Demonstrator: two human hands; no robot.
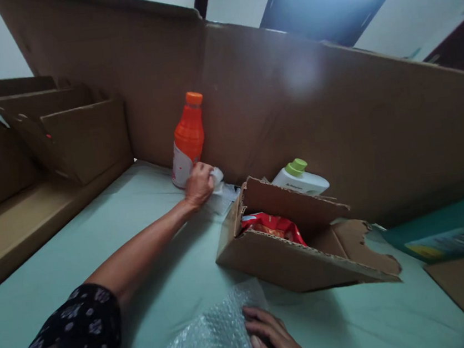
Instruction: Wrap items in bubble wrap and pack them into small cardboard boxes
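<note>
My left hand [200,186] reaches far over the pale green surface, its fingers closed on a crumpled whitish plastic bag [221,197]. Just behind that hand an orange bottle [189,134] with an orange cap and a white label stands upright; the two overlap in view. Near the bottom edge, my right hand [276,339] has its fingers curled against the right side of a piece of bubble wrap [209,341]. Whether anything lies inside the wrap I cannot tell.
An open cardboard box [284,263] holds a red packet [273,225]. Behind it leans a white bottle [302,180] with a green cap. A teal pack [451,227] lies at the right. Cardboard bins [86,140] line the left, and a tall cardboard wall [290,95] closes the back.
</note>
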